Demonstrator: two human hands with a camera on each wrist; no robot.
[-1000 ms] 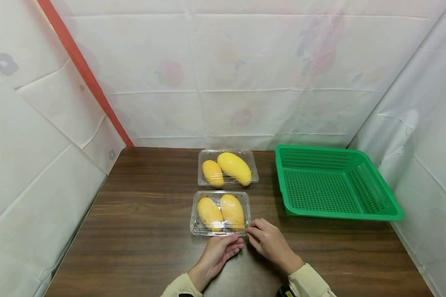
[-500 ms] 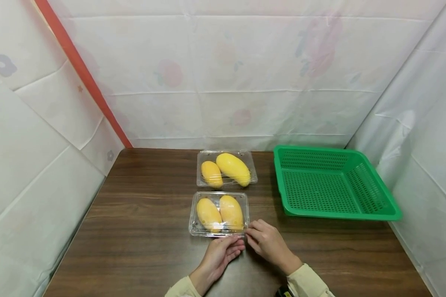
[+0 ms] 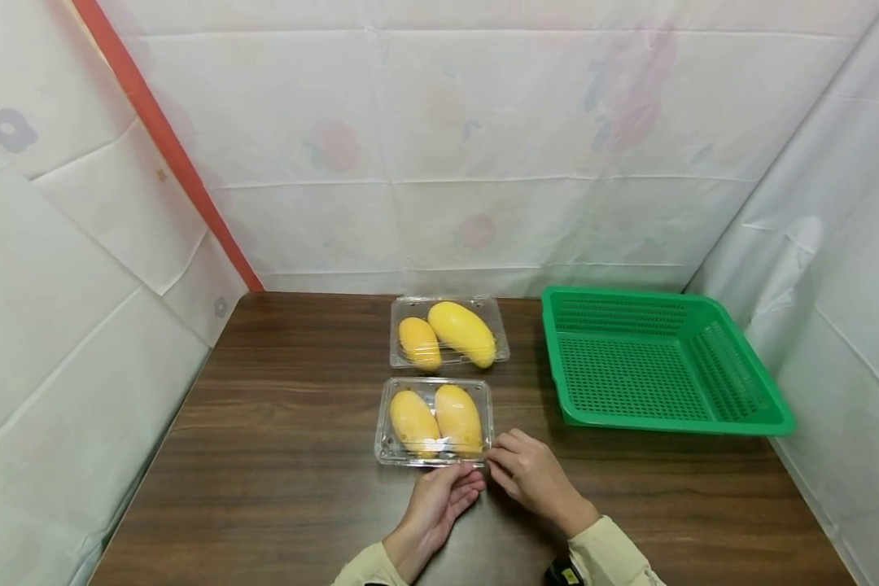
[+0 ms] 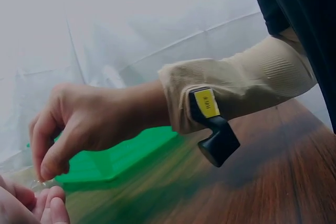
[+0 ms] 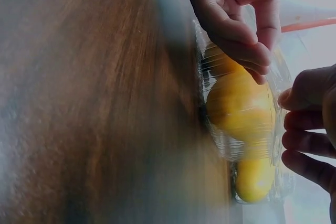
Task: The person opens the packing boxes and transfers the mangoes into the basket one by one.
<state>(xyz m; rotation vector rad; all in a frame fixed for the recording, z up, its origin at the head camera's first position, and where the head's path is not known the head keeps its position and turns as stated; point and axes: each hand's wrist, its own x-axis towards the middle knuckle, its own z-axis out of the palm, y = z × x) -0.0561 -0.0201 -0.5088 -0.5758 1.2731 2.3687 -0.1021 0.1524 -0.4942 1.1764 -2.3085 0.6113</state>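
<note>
In the head view a clear plastic clamshell (image 3: 381, 439) with two yellow mangoes (image 3: 414, 420) lies just ahead of my hands, its lid down. My left hand (image 3: 439, 505), palm turned up, holds the front rim with its thumb above and fingers below, near the right corner. Pinched between thumb and fingertips of my right hand (image 3: 531, 472) is the front right corner of that rim. The right wrist view shows the left hand (image 5: 236, 19) against the clamshell's edge; the right fingers (image 5: 307, 140) bend beside the rim.
Behind it stands a second clear clamshell (image 3: 504, 352) with two mangoes (image 3: 461, 332). A green plastic basket (image 3: 674, 425) sits on the right of the wooden table (image 3: 264, 456). White sheets (image 3: 439, 146) hang around the back and sides.
The left hand has shifted very slightly to the right along the rim. The right hand stays at the corner, and the clamshells and basket stay put.
</note>
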